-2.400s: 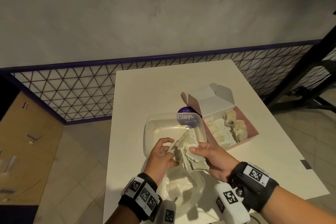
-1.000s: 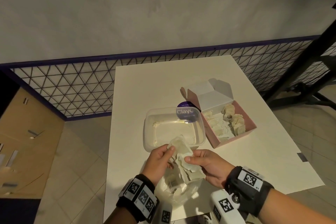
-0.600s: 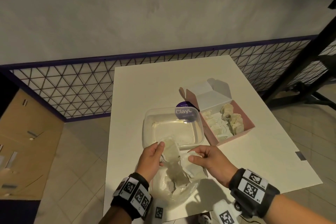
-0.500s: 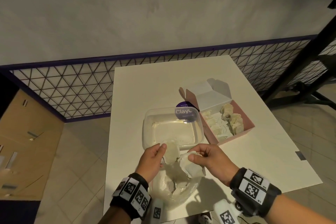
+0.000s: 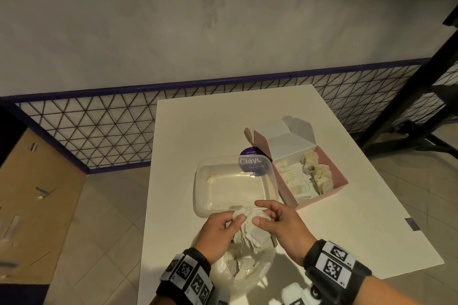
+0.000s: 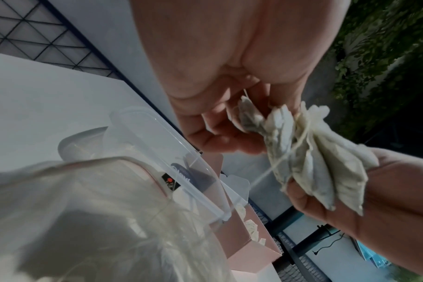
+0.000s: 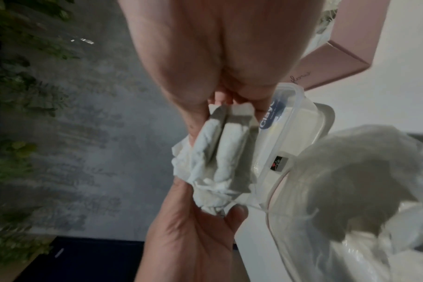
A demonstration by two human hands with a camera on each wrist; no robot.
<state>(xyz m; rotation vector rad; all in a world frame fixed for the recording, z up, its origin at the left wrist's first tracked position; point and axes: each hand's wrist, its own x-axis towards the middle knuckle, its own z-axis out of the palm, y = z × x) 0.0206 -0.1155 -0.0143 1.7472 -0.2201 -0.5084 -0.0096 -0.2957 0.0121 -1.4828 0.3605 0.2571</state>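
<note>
Your left hand [image 5: 218, 233] and right hand [image 5: 285, 228] each pinch one stringy clump of tea bags [image 5: 250, 226], seemingly to tease it apart; the clear tub [image 5: 233, 188] waits just beyond both hands.

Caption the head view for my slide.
The left hand and right hand hold a clump of tea bags near a clear tub.

In the head view the upper ends of the tea bags [image 5: 252, 233] are covered by the fingers of the left hand [image 5: 218, 233] and the right hand [image 5: 285, 228], and their number cannot be told. The plastic bag [image 5: 244, 270] beneath is partly hidden by both wrists and is blurred in the 2 wrist views. The fine print on the purple sticker [image 5: 250, 162] is too small to be read.
</note>
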